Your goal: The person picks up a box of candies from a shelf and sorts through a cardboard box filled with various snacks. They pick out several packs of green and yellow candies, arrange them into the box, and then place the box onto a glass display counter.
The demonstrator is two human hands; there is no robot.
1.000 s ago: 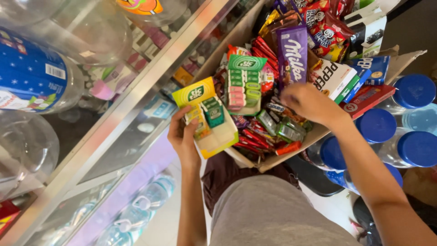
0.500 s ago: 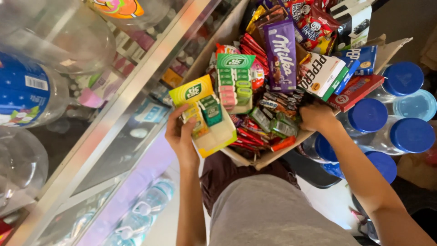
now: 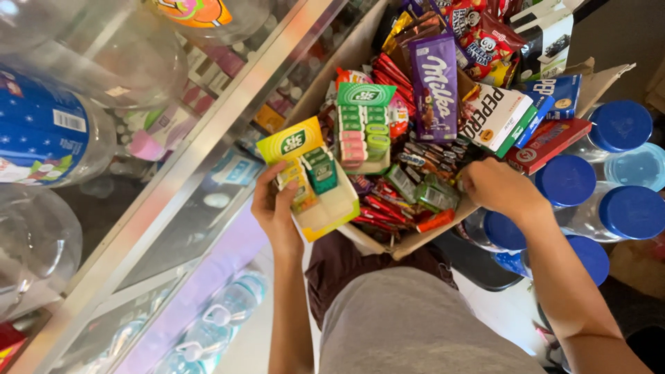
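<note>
Right hand (image 3: 495, 188) has drawn back from the upper middle of the cardboard box (image 3: 346, 59) toward its lower right edge over the last second; it now sits curled among the loose wrapped sweets (image 3: 415, 190), though what it pinches, if anything, I cannot tell. Left hand (image 3: 277, 211), centre-left of frame, has stayed put, grasping the yellow display tray (image 3: 315, 176) of small mint boxes against the box's left corner; so the tray remains held while the sorting goes on at the near rim, beside the blue-capped bottles (image 3: 609, 166).
</note>
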